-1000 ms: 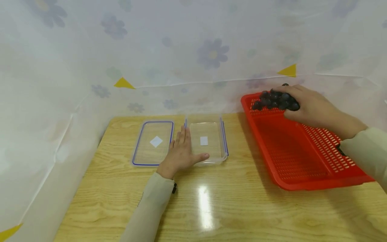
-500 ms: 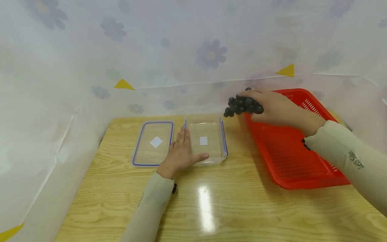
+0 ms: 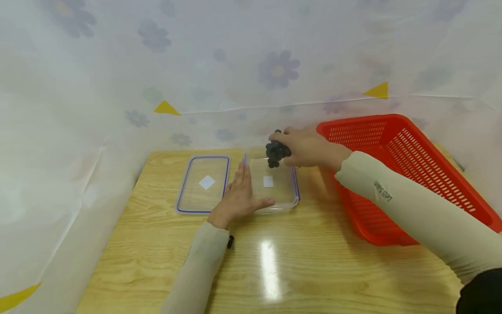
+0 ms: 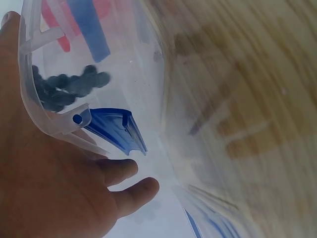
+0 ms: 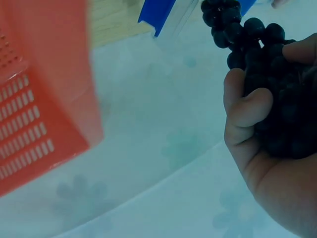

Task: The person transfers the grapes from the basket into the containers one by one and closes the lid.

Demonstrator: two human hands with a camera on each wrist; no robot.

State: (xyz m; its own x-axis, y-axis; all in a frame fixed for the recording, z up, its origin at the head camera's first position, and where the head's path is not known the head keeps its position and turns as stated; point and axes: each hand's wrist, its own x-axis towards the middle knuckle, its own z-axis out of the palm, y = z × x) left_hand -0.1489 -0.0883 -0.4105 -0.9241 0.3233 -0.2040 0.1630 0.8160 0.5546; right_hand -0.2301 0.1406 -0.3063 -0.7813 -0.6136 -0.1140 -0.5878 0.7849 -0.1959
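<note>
A bunch of dark grapes (image 3: pixel 276 151) is gripped by my right hand (image 3: pixel 311 147), above the far part of a clear plastic container (image 3: pixel 280 192). In the right wrist view, curled fingers wrap the grapes (image 5: pixel 277 89). My left hand (image 3: pixel 237 197) rests with straight fingers along the container's left wall, its thumb reaching over the near rim. The left wrist view shows this hand (image 4: pixel 59 188) beside the clear wall and a blue clip (image 4: pixel 116 130), the grapes (image 4: pixel 69 89) showing through the plastic.
A clear lid (image 3: pixel 196 196) with a blue seal lies left of the container on the wooden table (image 3: pixel 306 270). To the right stands a red perforated basket (image 3: pixel 396 126), partly hidden by the right sleeve. A flowered sheet (image 3: pixel 219 78) hangs behind the table.
My right hand has carried the grapes leftward from over the red basket to over the clear container. The left hand keeps its place at the container's side.
</note>
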